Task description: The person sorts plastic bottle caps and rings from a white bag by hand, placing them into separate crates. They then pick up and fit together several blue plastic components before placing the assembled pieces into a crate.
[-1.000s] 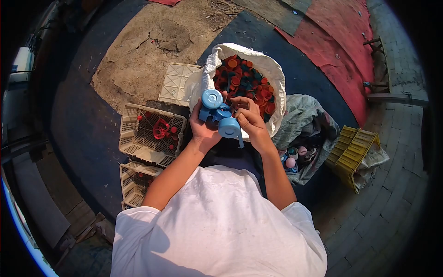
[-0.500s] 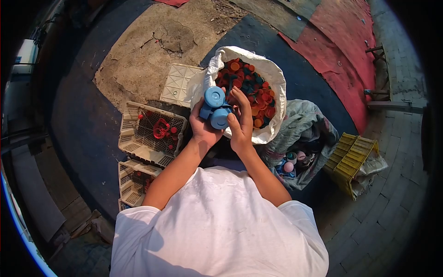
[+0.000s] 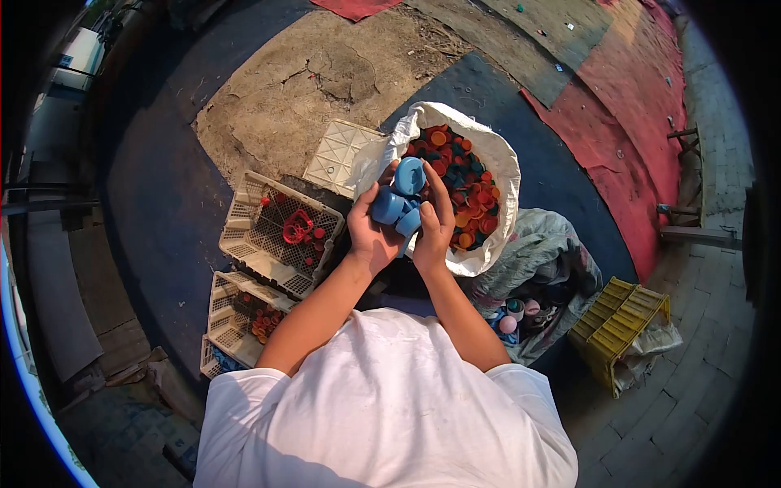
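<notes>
Several blue plastic caps (image 3: 388, 207) are gathered between my two hands, near the left side of the white sack's mouth. My left hand (image 3: 368, 236) cups them from the left with its fingers curled up. My right hand (image 3: 435, 232) grips from the other side, its fingers and thumb on the caps; a round one with a flat top stands uppermost. Just beyond is the open white woven sack (image 3: 508, 175), filled with orange, red and dark green caps (image 3: 476, 195). Parts of the lower caps are hidden by my fingers.
On the left stand a beige lattice crate (image 3: 240, 232) with red caps and a red ring-shaped piece, and another crate (image 3: 220, 313) with small red pieces. A grey sack (image 3: 561, 236) of mixed caps and a yellow crate (image 3: 622, 321) are right. A pale crate (image 3: 338, 150) lies behind.
The blue caps have turned and shifted in my hands, one now facing up at the top. The view has swung, so the surroundings sit slightly lower in it.
</notes>
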`<action>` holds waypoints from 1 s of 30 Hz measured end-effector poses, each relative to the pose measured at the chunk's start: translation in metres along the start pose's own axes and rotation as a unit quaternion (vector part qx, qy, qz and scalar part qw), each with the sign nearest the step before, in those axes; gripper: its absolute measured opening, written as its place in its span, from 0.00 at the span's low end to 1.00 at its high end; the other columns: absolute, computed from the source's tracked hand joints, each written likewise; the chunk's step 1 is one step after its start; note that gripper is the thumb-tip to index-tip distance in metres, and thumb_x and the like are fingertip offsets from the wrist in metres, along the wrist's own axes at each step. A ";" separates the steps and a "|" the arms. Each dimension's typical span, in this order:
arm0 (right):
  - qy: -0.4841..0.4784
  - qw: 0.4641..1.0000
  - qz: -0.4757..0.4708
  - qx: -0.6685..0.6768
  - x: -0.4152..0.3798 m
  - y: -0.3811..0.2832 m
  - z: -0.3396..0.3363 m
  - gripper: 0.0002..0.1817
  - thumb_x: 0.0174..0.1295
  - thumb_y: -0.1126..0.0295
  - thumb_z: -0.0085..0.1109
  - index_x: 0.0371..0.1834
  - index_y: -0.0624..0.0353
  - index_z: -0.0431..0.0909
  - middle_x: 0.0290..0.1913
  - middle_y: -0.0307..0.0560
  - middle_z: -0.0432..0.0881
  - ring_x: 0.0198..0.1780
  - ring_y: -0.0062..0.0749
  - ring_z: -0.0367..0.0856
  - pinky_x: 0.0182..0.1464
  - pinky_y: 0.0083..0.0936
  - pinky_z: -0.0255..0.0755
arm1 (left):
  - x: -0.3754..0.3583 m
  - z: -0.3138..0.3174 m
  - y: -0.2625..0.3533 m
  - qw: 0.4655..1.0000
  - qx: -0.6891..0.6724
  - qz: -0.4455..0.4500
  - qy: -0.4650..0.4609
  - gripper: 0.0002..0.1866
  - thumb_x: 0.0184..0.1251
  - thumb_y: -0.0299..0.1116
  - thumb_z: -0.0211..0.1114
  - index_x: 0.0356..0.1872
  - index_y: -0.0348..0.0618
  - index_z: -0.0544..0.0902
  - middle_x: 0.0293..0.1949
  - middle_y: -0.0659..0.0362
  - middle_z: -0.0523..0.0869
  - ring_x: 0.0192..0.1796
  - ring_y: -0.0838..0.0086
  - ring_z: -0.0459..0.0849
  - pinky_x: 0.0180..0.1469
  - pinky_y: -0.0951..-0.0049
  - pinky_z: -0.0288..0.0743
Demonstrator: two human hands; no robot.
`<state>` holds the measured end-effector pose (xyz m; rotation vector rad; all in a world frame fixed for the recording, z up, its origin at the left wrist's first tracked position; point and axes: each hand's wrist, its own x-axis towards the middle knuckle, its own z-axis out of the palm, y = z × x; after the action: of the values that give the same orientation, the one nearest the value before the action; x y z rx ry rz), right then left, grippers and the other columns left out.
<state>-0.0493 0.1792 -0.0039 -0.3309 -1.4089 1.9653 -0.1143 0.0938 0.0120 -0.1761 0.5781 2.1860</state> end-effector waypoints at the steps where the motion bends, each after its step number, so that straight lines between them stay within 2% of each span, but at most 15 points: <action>1: -0.009 1.000 0.000 0.005 -0.001 0.003 -0.001 0.36 0.73 0.52 0.57 0.78 0.62 0.68 0.77 0.53 0.70 0.77 0.38 0.68 0.77 0.37 0.59 | -0.002 0.001 0.002 1.000 -0.006 0.006 0.003 0.28 0.78 0.52 0.54 0.72 0.51 0.75 0.65 0.55 0.82 0.64 0.60 0.83 0.69 0.55 0.76; 4: -0.005 0.999 0.034 0.024 -0.002 0.009 0.003 0.34 0.75 0.55 0.54 0.78 0.64 0.68 0.75 0.53 0.72 0.76 0.38 0.70 0.77 0.36 0.59 | -0.007 0.000 0.006 1.000 -0.014 0.025 0.007 0.27 0.77 0.50 0.55 0.71 0.50 0.75 0.65 0.56 0.82 0.65 0.62 0.82 0.69 0.58 0.76; 6: -0.009 0.997 0.049 0.052 -0.001 0.016 0.009 0.32 0.75 0.57 0.53 0.77 0.66 0.69 0.75 0.53 0.73 0.75 0.39 0.71 0.77 0.36 0.59 | -0.011 -0.004 0.007 0.999 0.006 0.034 0.032 0.30 0.76 0.51 0.55 0.73 0.48 0.74 0.65 0.55 0.82 0.66 0.62 0.81 0.71 0.58 0.73; 9: 0.014 0.998 0.064 0.019 0.001 0.025 0.020 0.33 0.72 0.56 0.52 0.74 0.69 0.71 0.73 0.56 0.75 0.74 0.39 0.72 0.78 0.36 0.59 | -0.018 -0.003 0.006 0.993 0.045 0.077 0.076 0.33 0.75 0.53 0.55 0.74 0.45 0.72 0.65 0.54 0.82 0.66 0.63 0.81 0.71 0.60 0.71; 10: 0.001 0.995 0.079 0.056 -0.002 0.022 0.026 0.31 0.76 0.58 0.54 0.75 0.69 0.70 0.72 0.56 0.75 0.74 0.40 0.72 0.77 0.36 0.60 | -0.018 -0.007 0.006 0.992 0.035 0.085 0.082 0.33 0.75 0.53 0.54 0.74 0.44 0.72 0.64 0.55 0.82 0.65 0.63 0.81 0.71 0.61 0.71; 11: 0.018 0.997 0.078 0.008 -0.003 0.024 0.031 0.30 0.72 0.59 0.52 0.72 0.68 0.74 0.70 0.54 0.78 0.72 0.39 0.74 0.77 0.35 0.59 | -0.020 -0.011 0.005 0.990 0.028 0.092 0.103 0.32 0.75 0.54 0.53 0.71 0.45 0.75 0.62 0.55 0.83 0.64 0.63 0.81 0.70 0.60 0.72; 13: 0.004 0.996 0.083 -0.011 -0.004 0.024 0.042 0.29 0.72 0.60 0.53 0.70 0.68 0.76 0.68 0.54 0.79 0.71 0.38 0.74 0.77 0.35 0.60 | -0.025 -0.018 0.008 0.984 -0.033 0.105 0.139 0.30 0.74 0.54 0.52 0.68 0.46 0.77 0.61 0.55 0.83 0.63 0.63 0.81 0.69 0.60 0.72; 19: -0.037 0.993 0.102 0.048 -0.015 0.023 0.073 0.26 0.72 0.59 0.56 0.63 0.69 0.79 0.63 0.54 0.82 0.67 0.37 0.77 0.74 0.36 0.64 | -0.056 -0.024 0.027 0.973 -0.068 0.185 0.117 0.29 0.74 0.54 0.50 0.65 0.47 0.79 0.61 0.55 0.84 0.64 0.61 0.81 0.70 0.57 0.72; 24: -0.078 0.987 0.112 0.088 -0.039 0.038 0.106 0.24 0.70 0.61 0.57 0.61 0.69 0.77 0.59 0.51 0.83 0.63 0.36 0.79 0.71 0.35 0.67 | -0.095 -0.023 0.053 0.952 -0.083 0.282 0.088 0.27 0.72 0.51 0.53 0.65 0.49 0.80 0.69 0.56 0.80 0.73 0.61 0.75 0.78 0.56 0.63; 27: -0.116 0.982 0.122 0.090 -0.064 0.031 0.132 0.24 0.71 0.59 0.56 0.61 0.68 0.78 0.59 0.50 0.82 0.62 0.35 0.78 0.71 0.34 0.67 | -0.129 -0.042 0.061 0.943 -0.076 0.307 0.102 0.26 0.72 0.50 0.55 0.65 0.49 0.81 0.68 0.57 0.81 0.71 0.62 0.76 0.77 0.56 0.64; 28: -0.137 0.983 0.111 0.052 -0.075 0.022 0.141 0.25 0.71 0.57 0.55 0.61 0.68 0.78 0.59 0.50 0.82 0.62 0.35 0.79 0.70 0.34 0.67 | -0.142 -0.046 0.062 0.937 -0.092 0.316 0.119 0.26 0.73 0.50 0.56 0.65 0.49 0.81 0.66 0.57 0.82 0.69 0.63 0.78 0.76 0.56 0.66; 30: -0.157 0.978 0.124 0.054 -0.100 0.030 0.149 0.25 0.73 0.59 0.56 0.64 0.69 0.77 0.60 0.53 0.83 0.64 0.37 0.79 0.72 0.36 0.66 | -0.171 -0.061 0.062 0.930 -0.123 0.320 0.132 0.26 0.75 0.50 0.55 0.67 0.48 0.80 0.64 0.58 0.84 0.67 0.64 0.80 0.74 0.57 0.68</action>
<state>-0.0719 -0.0009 0.0070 -0.1561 -1.5043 2.3702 -0.0586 -0.0880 0.0340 -0.4777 0.5570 2.8997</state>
